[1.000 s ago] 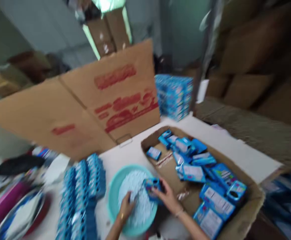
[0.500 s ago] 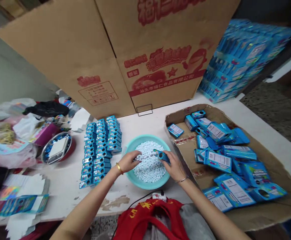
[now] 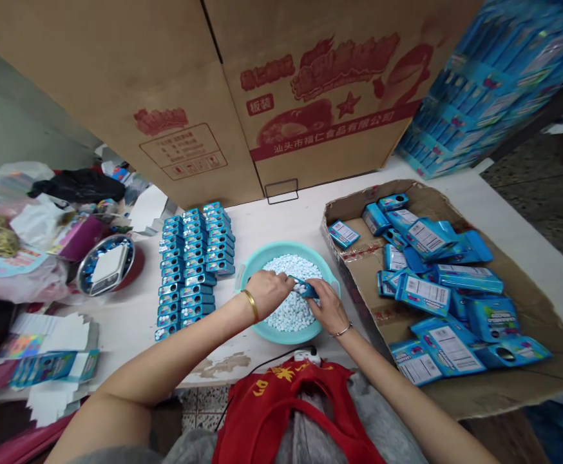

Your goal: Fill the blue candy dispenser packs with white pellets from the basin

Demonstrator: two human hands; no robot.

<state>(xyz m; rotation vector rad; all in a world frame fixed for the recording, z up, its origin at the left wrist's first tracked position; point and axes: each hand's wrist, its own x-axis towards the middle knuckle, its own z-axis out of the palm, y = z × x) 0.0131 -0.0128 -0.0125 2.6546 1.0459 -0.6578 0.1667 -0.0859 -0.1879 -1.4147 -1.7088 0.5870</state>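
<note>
Over the turquoise basin, my right hand grips a small blue candy box from its right side. White candies show at the hole in the box's upper face. My left hand is closed, with its fingertips at the left end of that box; what they hold is hidden. Small round whitish candies fill the basin beneath both hands. To the left stand rows of similar blue boxes with round holes, and white candies show in several of the nearer ones.
A cardboard tray of loose blue boxes lies to the right. A big carton stands behind, beside stacked packs of blue boxes. At left are a metal bowl holding a white device, flat box blanks and plastic bags.
My left hand has come up from the candies to the box, its fingers now closed. The box has turned in my right hand, and candies now show at its hole. The view has shifted slightly.
</note>
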